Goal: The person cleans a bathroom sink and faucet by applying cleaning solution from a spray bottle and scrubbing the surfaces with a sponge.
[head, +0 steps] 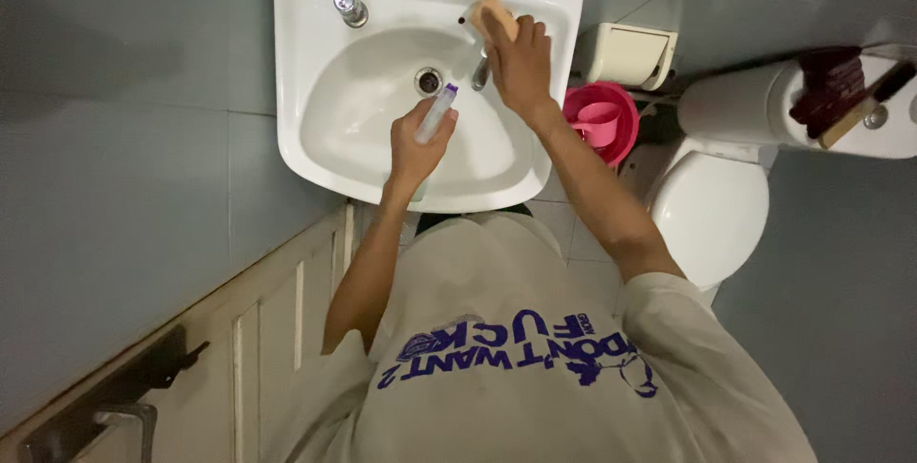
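- The left hand (417, 143) grips a small clear bottle (436, 114) with a purple cap, holding it over the basin of the white sink (315, 152), just in front of the drain (428, 80).
- The right hand (521, 62) presses a tan sponge (492, 14) on the sink's back rim, beside the tap (480, 71), fingers clenched on it.
- A second chrome fitting (350, 6) stands on the rim's left part.
- The basin lies open left of the bottle.
- A pink bucket (602, 119) sits right of the sink, between it and the toilet (712, 200).
- A door (258, 329) stands near the left elbow.
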